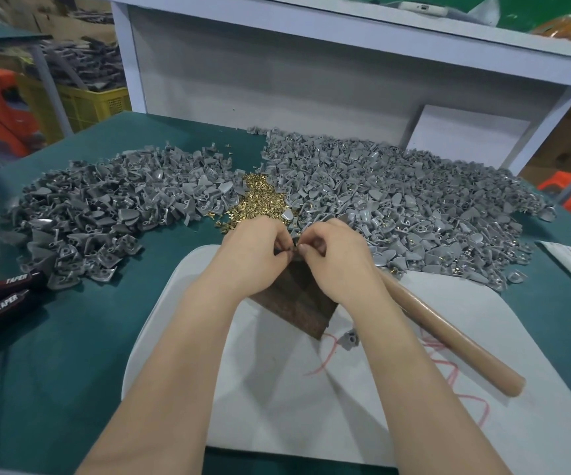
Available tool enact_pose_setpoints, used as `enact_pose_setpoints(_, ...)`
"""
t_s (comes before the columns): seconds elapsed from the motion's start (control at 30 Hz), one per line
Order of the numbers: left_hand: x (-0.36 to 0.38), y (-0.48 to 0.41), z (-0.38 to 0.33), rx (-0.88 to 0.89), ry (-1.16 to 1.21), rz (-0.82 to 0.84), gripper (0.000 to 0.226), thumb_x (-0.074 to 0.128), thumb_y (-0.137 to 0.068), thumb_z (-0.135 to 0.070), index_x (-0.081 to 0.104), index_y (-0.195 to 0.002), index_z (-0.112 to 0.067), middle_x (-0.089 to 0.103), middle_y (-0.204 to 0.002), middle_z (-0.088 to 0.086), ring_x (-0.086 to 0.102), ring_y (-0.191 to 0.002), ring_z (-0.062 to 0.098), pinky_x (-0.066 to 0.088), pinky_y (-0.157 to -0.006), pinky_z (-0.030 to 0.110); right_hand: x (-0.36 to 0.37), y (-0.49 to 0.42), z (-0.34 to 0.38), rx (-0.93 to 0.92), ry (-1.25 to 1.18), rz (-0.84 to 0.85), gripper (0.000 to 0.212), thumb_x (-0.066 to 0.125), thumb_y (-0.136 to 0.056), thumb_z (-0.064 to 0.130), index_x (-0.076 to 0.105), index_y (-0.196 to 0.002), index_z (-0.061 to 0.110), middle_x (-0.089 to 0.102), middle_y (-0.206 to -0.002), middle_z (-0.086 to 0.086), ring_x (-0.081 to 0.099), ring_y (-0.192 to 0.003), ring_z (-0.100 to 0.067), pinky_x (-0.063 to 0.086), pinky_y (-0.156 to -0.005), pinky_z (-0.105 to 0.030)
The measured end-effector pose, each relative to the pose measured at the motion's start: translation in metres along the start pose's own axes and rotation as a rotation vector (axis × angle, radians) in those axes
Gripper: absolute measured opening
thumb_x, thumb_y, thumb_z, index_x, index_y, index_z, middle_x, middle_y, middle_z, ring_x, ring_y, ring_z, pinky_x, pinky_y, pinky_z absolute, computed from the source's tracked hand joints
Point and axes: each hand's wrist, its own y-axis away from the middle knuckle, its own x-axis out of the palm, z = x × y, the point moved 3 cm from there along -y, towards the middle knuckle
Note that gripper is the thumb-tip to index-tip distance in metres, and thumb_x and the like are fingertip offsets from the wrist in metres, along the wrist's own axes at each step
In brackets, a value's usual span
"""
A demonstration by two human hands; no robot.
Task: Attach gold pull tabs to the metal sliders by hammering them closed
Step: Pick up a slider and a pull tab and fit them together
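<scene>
Green table | left hand, right hand pinching one slider between them | over wooden block

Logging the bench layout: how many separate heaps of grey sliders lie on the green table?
2. The left heap lies left of the gold pull tabs; the larger right heap lies beyond the right hand, which may hide some. One stray slider sits on the white mat.

grey slider heaps flank the hands; hammer handle lies right
</scene>
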Motion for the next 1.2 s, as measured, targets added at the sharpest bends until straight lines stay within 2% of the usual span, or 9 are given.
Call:
enact_pose_setpoints(0.1,0.000,0.000,0.000,-0.003,0.000,-0.001,0.014,0.064,-0.086,-0.021,0.059,-0.074,-0.027,0.055,-0.073,-0.014,0.059,-0.086,0.015,0.050,-0.082,0.033,0.000,0.001,-0.004,0.005,-0.081,0.026,0.010,0.058,-0.091,0.020,0.063,-0.084,0.026,0.051,-0.084,0.010,0.049,-0.078,-0.010,0.039,-0.074,-0.028)
enact_pose_setpoints(0.2,0.001,0.000,0.001,-0.005,-0.016,-0.015,0.013,0.065,-0.086,-0.023,0.058,-0.075,-0.027,0.053,-0.072,-0.016,0.058,-0.085,0.014,0.050,-0.082,0.033,-0.006,0.001,-0.010,0.033,-0.194,0.056,0.017,0.054,-0.093,0.016,0.070,-0.095,0.023,0.067,-0.095,0.006,0.060,-0.089,-0.011,0.046,-0.085,-0.030)
enact_pose_setpoints(0.27,0.001,-0.001,0.001,-0.008,-0.015,-0.014,0.011,0.065,-0.086,-0.022,0.061,-0.076,-0.026,0.055,-0.072,-0.015,0.059,-0.084,0.014,0.050,-0.083,0.033,-0.013,0.001,-0.013,0.062,-0.280,0.020,0.019,0.053,-0.093,0.013,0.070,-0.098,0.020,0.070,-0.095,0.003,0.063,-0.092,-0.014,0.049,-0.090,-0.034)
enact_pose_setpoints(0.37,0.001,-0.001,0.001,-0.011,-0.011,-0.011,0.010,0.064,-0.086,-0.021,0.063,-0.077,-0.025,0.060,-0.075,-0.012,0.060,-0.085,0.015,0.051,-0.083,0.035,-0.014,0.002,-0.011,0.039,-0.245,-0.037,0.011,0.061,-0.090,0.018,0.067,-0.087,0.026,0.067,-0.089,0.007,0.062,-0.086,-0.009,0.048,-0.084,-0.026)
enact_pose_setpoints(0.43,0.001,0.000,0.001,-0.013,-0.005,-0.013,0.010,0.064,-0.085,-0.021,0.062,-0.076,-0.025,0.061,-0.076,-0.010,0.060,-0.085,0.017,0.051,-0.082,0.036,-0.010,0.004,-0.005,0.016,-0.171,-0.058,0.008,0.066,-0.086,0.023,0.065,-0.081,0.028,0.060,-0.090,0.007,0.057,-0.083,-0.008,0.047,-0.083,-0.028)
enact_pose_setpoints(0.6,0.001,0.000,0.001,-0.020,-0.015,-0.015,0.010,0.063,-0.085,-0.021,0.062,-0.076,-0.025,0.060,-0.074,-0.010,0.060,-0.084,0.017,0.052,-0.082,0.037,-0.001,0.006,0.003,0.030,-0.057,-0.069,0.005,0.062,-0.088,0.023,0.066,-0.086,0.019,0.051,-0.095,0.001,0.053,-0.089,-0.018,0.045,-0.083,-0.038)
enact_pose_setpoints(0.77,0.001,0.001,0.000,-0.021,-0.008,-0.024,0.010,0.061,-0.085,-0.020,0.062,-0.077,-0.025,0.065,-0.081,-0.007,0.062,-0.087,0.017,0.052,-0.083,0.038,0.003,0.006,0.003,0.043,-0.076,-0.092,0.010,0.057,-0.090,0.017,0.066,-0.085,0.015,0.049,-0.092,0.002,0.048,-0.083,-0.015,0.039,-0.076,-0.028)
enact_pose_setpoints(0.97,0.001,0.001,-0.001,-0.023,-0.020,-0.027,0.012,0.063,-0.085,-0.022,0.059,-0.074,-0.026,0.062,-0.078,-0.008,0.061,-0.087,0.018,0.052,-0.082,0.037,0.005,0.008,0.000,0.047,-0.151,-0.120,0.011,0.059,-0.089,0.016,0.060,-0.080,0.021,0.049,-0.086,0.009,0.044,-0.076,-0.007,0.030,-0.068,-0.017)
enact_pose_setpoints(1.2,0.001,0.001,0.000,-0.033,-0.015,-0.029,0.013,0.064,-0.084,-0.023,0.058,-0.073,-0.027,0.055,-0.070,-0.013,0.060,-0.085,0.018,0.052,-0.081,0.037,0.006,0.011,0.000,-0.010,-0.140,-0.172,0.008,0.060,-0.087,0.010,0.062,-0.081,0.014,0.050,-0.084,0.008,0.045,-0.074,-0.008,0.033,-0.069,-0.019)
